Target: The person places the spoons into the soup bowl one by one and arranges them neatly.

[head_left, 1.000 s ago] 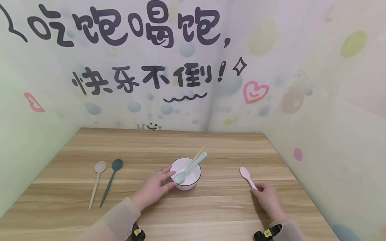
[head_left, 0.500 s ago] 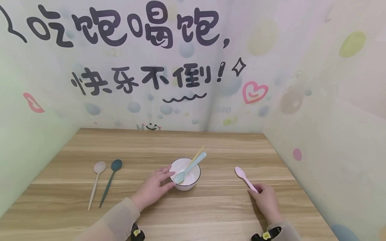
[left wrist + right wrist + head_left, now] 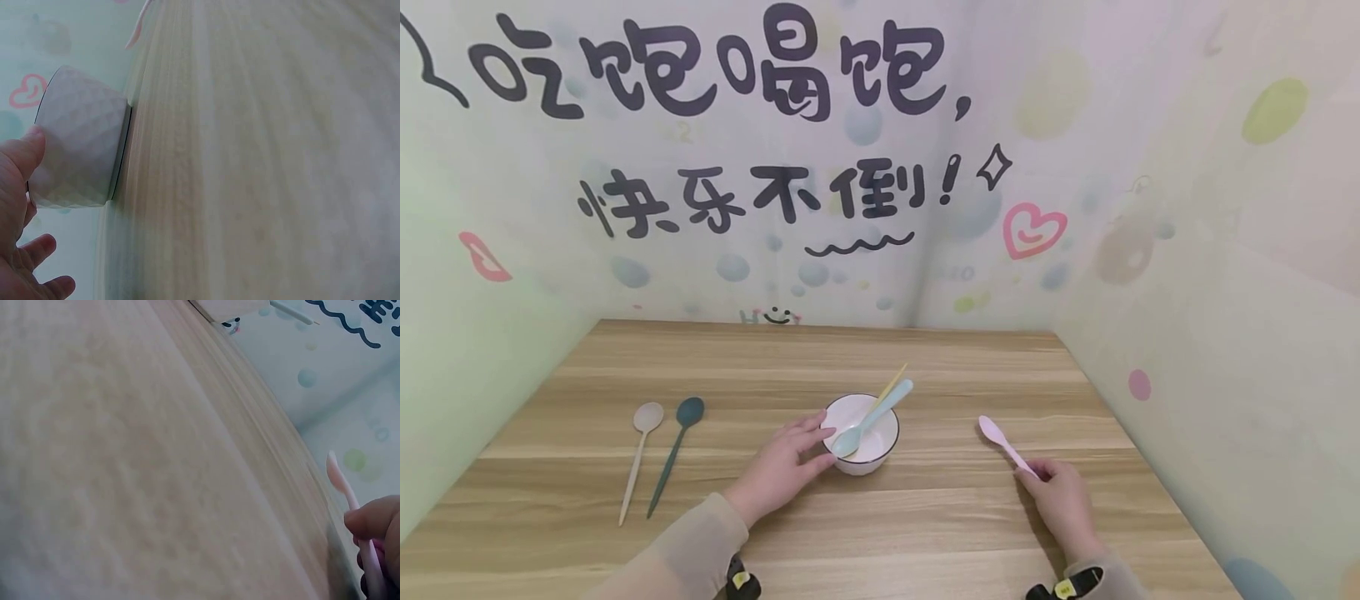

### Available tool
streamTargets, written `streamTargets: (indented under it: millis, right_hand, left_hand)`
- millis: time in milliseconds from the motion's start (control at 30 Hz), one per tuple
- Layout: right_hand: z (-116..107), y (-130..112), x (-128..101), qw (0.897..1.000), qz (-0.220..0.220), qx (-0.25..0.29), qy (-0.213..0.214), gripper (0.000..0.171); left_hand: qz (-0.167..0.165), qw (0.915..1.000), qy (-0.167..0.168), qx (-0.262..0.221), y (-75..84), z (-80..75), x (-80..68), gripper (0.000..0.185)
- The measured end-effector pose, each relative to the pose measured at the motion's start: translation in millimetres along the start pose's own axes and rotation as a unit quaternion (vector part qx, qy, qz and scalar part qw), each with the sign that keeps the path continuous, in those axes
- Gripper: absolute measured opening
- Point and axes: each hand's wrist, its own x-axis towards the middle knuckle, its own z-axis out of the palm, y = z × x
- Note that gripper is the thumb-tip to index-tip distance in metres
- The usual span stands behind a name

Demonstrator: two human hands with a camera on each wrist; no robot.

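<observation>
I see the wooden table filling the lower half of the head view, walled in by the printed backdrop; at its centre stands the white bowl, with a light blue spoon and a thin yellow stick leaning out over its upper-right rim; my left hand rests against the bowl's left wall, thumb and straight fingers touching it rather than curled round it, which the left wrist view confirms; my right hand, at lower right, pinches the handle end of the pink spoon, whose head points up and left toward the bowl, well apart from it; I judge the grip far back on the handle, so I would keep the pinch firm and the bowl steadied; at left lie a beige spoon and a dark teal spoon, side by side and out of the way; only the two handles already in the bowl crowd its right rim.
</observation>
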Motion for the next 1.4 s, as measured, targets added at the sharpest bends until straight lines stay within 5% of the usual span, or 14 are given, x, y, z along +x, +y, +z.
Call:
streamTargets:
  millis: [200,467,900,1400]
  right_hand:
    - [1.2,-10.1,3.4,0.999,-0.018,0.021,-0.022,0.021]
    - [4.1,-33.6,9.4,0.991,-0.111,0.041,-0.068,0.013]
    - [9.4,-74.7,29.8,0.953,-0.27,-0.007,-0.141,0.01]
    - [18.0,-119.2,52.0,0.916,-0.329,-0.026,-0.227,0.007]
  left_hand:
    - [0.005,1.0,0.001,0.002,0.0,-0.3,0.3,0.044]
    - [0.008,1.0,0.0,0.001,-1.1,-0.2,0.4,0.045]
    - [0.005,1.0,-0.002,-0.002,-1.0,0.2,1.0,0.045]
    - [0.007,1.0,0.001,-0.001,1.3,1.2,1.1,0.044]
